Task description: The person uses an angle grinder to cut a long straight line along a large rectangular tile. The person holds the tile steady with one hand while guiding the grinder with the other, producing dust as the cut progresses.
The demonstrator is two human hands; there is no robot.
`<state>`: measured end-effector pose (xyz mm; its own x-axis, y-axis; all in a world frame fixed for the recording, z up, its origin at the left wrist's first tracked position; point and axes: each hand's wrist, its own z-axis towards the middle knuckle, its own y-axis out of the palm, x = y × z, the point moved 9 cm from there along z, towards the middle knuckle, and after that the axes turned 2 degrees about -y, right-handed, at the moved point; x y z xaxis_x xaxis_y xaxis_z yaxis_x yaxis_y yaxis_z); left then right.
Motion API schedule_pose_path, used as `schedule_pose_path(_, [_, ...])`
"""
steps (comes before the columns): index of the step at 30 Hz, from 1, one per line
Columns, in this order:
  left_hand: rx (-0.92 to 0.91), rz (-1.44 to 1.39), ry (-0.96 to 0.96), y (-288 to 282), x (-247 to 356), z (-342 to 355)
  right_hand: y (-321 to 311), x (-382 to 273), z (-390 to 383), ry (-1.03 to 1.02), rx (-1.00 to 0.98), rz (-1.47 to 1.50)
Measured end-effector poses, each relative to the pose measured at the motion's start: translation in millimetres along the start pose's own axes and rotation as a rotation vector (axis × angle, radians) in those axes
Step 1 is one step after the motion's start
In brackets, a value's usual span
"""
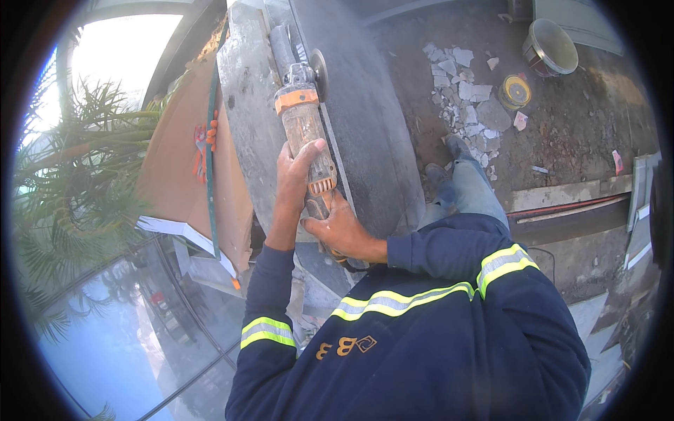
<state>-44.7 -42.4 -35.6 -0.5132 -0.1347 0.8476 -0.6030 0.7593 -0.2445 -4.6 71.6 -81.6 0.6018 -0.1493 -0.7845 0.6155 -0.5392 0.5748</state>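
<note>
1. Dark grey slab (372, 133): lies under and to the right of your tool, a pale line (336, 151) running along its left side. Reads as stiff and heavy, probably brittle at its edges; surface looks dusty, so likely slick under a bare palm.

2. Angle grinder (303, 126): in front of you above the pale line, head pointing away. Rigid casing, probably of moderate weight and front-heavy because of the metal gear head (298, 74). Dust on the casing may let it slide in your grip. Best hold: one hand on the barrel behind the orange collar (295, 100), one on the rear handle.

3. Your right hand (345, 226): curled round the rear handle, behind the orange vent (323, 185), thumb toward the left. Trigger finger: cannot tell, hidden.

4. Your left hand (295, 167): closed round the left side of the barrel, thumb across its top; the other fingers mostly hidden. Bare skin, as on the right.

5. Cutting disc (320, 76): on the right of the head, edge-on to the pale line. Thin, probably fragile under sideways load; no place for fingers. Contact with the slab: cannot tell.
</note>
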Motion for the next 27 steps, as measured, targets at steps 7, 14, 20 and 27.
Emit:
schedule_pose_path(7, [-0.001, 0.009, 0.003, 2, 3, -5, -1, 0, -4, -0.041, 0.013, -0.127])
schedule_pose_path(14, [0.007, 0.030, -0.017, 3, 5, -10, 4, -5, -12, 0.158, -0.050, 0.037])
schedule_pose_path(20, [-0.007, 0.010, 0.001, 3, 3, -4, 1, -4, -6, 0.078, -0.040, -0.005])
schedule_pose_path(27, [-0.015, 0.010, -0.006, 2, 1, 2, 0, 2, 1, 0.070, -0.044, -0.037])
